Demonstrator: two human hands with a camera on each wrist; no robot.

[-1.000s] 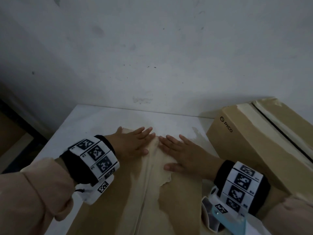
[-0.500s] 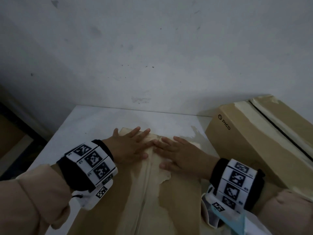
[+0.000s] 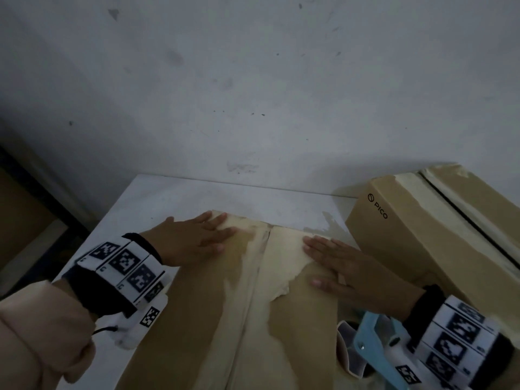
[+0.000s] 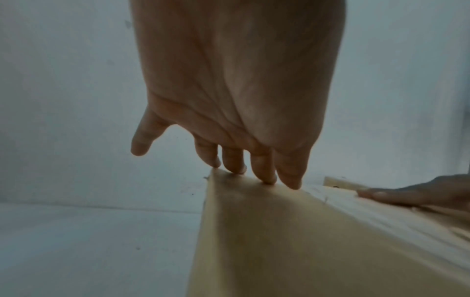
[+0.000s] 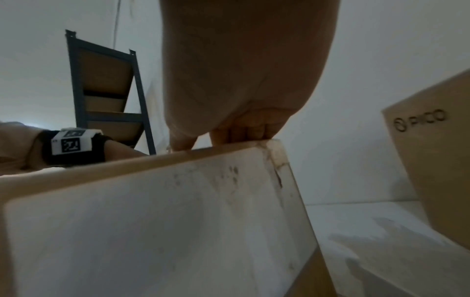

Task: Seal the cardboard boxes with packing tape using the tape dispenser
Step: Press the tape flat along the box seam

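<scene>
The near cardboard box [image 3: 197, 319] lies on the white table [image 3: 174, 198], its bottom edge cut off by the frame, with pale packing tape [image 3: 253, 291] running along the centre seam between its 2 flaps. The left hand [image 3: 194, 240] lies flat on the left flap near the far corner, fingers straight and together, their tips touching the cardboard in the left wrist view. The right hand [image 3: 346, 268] lies flat on the right flap, fingers straight and spread, grasping nothing; in the right wrist view only its fingertips show, over the box's far edge. A blue tape dispenser [image 3: 371, 350] sits at the box's right side, under the right wrist, mostly hidden by the wrist band and cut off at the bottom. A second cardboard box [image 3: 422, 235] marked PICO stands at the right, tilted, its top seam showing a dark gap; its right part runs out of view. A dark shelf rack [image 5: 106, 96] stands by the wall, dim and hard to read.
</scene>
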